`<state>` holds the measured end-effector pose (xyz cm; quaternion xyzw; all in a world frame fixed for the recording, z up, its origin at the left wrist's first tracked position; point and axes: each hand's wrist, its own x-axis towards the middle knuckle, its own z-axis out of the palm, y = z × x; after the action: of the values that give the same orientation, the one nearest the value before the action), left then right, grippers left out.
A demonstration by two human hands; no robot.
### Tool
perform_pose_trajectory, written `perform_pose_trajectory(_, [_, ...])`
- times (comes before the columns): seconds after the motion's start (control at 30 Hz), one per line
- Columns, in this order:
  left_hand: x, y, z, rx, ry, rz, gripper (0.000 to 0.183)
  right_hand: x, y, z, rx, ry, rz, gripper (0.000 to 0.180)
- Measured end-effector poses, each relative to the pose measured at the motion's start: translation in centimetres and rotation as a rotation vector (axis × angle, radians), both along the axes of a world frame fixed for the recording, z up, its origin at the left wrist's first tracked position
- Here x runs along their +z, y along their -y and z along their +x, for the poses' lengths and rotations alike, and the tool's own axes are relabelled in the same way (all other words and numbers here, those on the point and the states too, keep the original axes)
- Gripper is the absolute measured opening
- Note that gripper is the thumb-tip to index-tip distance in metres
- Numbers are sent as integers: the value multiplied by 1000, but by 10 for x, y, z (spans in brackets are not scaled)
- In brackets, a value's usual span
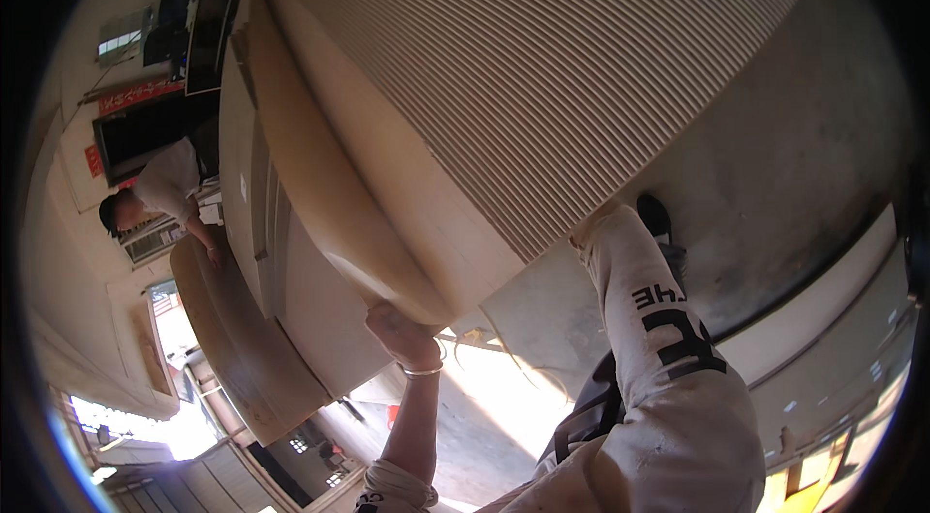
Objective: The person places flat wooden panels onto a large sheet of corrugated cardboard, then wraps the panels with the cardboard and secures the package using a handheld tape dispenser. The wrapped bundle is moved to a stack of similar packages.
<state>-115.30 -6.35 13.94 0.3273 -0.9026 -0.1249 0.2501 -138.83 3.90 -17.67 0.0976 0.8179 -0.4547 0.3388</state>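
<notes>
My left hand (403, 335), with a bracelet at the wrist, grips the lower edge of a smooth tan curved panel (334, 200). Right beside that panel lies a large board with a ribbed, fluted face (552, 77) and a plain pale border. A pale sleeve with black lettering (676, 338) reaches to the ribbed board's lower edge; my right hand is out of view there.
A co-worker (163, 182) bends over another curved panel (240, 353) at the left, one hand on it. Stacked pale boards (290, 259) stand between us. Long boards (814, 295) lie at the right. A thin hose or cord (508, 346) runs over the concrete floor.
</notes>
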Motion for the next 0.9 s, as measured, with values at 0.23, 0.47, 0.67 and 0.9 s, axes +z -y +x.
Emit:
perform_pose_trajectory(0.23, [7, -3, -13, -105, 41, -141, 18, -12, -71, 51, 164, -261, 54, 27])
perform_pose_trajectory(0.47, [29, -9, -4, 53, 29, 131, 21, 83, -300, 190, -404, 417, -228, 23])
perform_pose_trajectory(0.67, [117, -134, -66, -152, 116, -387, 49, 79, -454, 184, -744, 275, -133, 13])
perform_pose_trajectory(0.9, [93, -235, -128, -633, 248, 144, 63, 38, -461, 93, -29, 10, 53, 16])
